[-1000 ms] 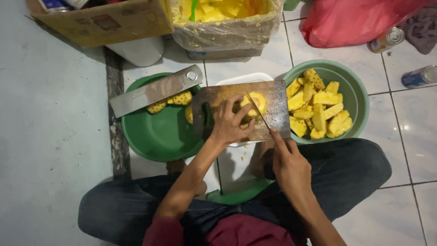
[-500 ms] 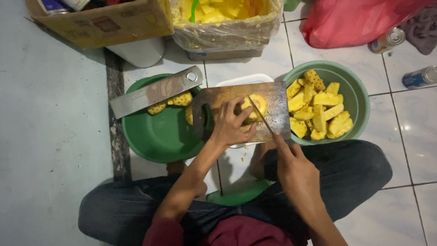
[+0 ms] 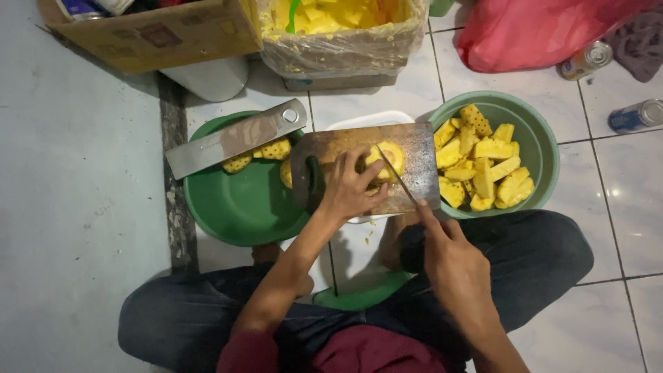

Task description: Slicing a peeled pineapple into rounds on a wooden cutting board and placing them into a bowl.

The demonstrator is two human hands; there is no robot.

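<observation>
Left hand (image 3: 351,188) pressed, fingers bent, on a peeled pineapple piece (image 3: 388,160) lying on the wooden cutting board (image 3: 418,160). Right hand (image 3: 452,266) closed around a knife (image 3: 396,175) — blade apparently touching the fruit — between two green basins (image 3: 238,211), the right one (image 3: 542,141) holding cut chunks.

Tiled floor (image 3: 621,228), green basins (image 3: 235,207), cardboard box (image 3: 159,34)

Dim, soft overhead light; slight blur.
</observation>
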